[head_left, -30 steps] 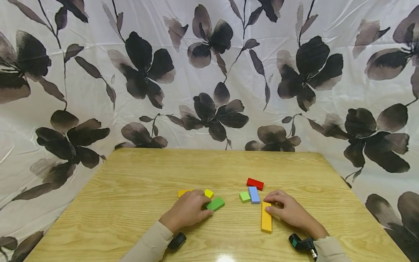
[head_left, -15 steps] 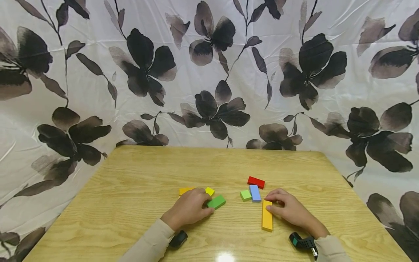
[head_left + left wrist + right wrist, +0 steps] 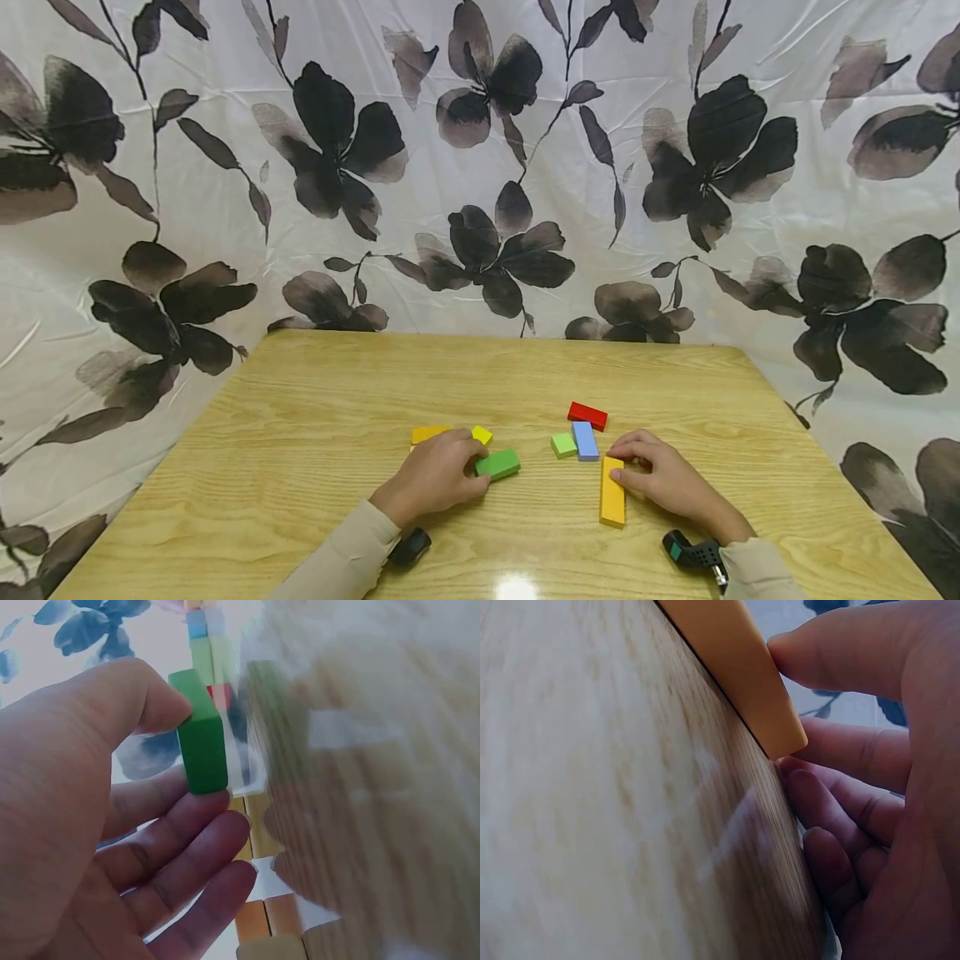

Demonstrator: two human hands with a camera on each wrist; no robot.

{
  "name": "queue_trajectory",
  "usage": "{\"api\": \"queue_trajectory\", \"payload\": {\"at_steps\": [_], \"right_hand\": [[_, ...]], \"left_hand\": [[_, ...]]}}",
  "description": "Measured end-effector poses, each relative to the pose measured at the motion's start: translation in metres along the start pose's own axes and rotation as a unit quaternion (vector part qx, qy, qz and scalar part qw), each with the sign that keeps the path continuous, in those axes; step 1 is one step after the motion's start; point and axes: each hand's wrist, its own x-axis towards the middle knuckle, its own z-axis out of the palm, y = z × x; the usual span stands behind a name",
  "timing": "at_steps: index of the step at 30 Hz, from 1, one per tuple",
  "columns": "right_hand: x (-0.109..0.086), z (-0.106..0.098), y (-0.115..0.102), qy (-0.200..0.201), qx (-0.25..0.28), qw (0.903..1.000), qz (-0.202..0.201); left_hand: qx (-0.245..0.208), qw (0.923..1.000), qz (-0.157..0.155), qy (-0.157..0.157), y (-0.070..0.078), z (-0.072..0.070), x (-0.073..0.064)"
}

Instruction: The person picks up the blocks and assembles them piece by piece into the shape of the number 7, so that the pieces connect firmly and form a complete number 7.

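Observation:
My left hand pinches a green rectangular block between thumb and fingers, low over the table. In the left wrist view the same green block sits between the thumb and fingertips. On the right, an orange-yellow long block lies flat on the wood. My right hand holds its far end, the thumb on the long side and the index finger at the corner. Seen from the right wrist, the orange-yellow block rests on the tabletop. Behind my left hand lie a small yellow block and a partly hidden orange block.
Between the hands and farther back, a light green cube touches or nearly touches a blue block. A red block lies just behind the blue one. The wooden table ends at a flower-patterned cloth.
The green block has turned slightly clockwise in my left hand, so it points more to the right. My right hand and the orange-yellow block stay put. The head view has shifted a little.

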Motion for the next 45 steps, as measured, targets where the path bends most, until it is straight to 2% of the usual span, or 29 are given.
{"api": "queue_trajectory", "payload": {"at_steps": [7, 12, 21, 32, 39, 45], "right_hand": [[-0.0003, 0.0003, -0.0001, -0.001, 0.002, 1.0000, -0.001], [-0.0001, -0.0002, 0.0006, -0.002, 0.001, 1.0000, -0.006], [0.0000, -0.0025, -0.0012, 0.002, -0.001, 0.9999, -0.011], [-0.0010, -0.0030, -0.0011, -0.002, 0.005, 0.9999, -0.013], [-0.0021, -0.0032, 0.0015, -0.001, 0.004, 0.9999, -0.010], [-0.0016, -0.0024, 0.0030, -0.001, 0.000, 0.9997, -0.023]], "left_hand": [[-0.052, 0.9984, -0.021, 0.001, -0.0003, -0.0005, -0.0019], [-0.101, 0.9942, -0.035, -0.007, -0.0010, -0.0005, -0.0004], [-0.165, 0.9857, -0.036, -0.007, 0.0002, -0.0039, 0.0005], [-0.250, 0.9660, -0.062, -0.016, -0.0005, -0.0049, -0.0010], [-0.275, 0.9586, -0.070, -0.021, 0.0013, -0.0052, -0.0016], [-0.313, 0.9455, -0.088, -0.023, 0.0005, -0.0039, -0.0049]]}}
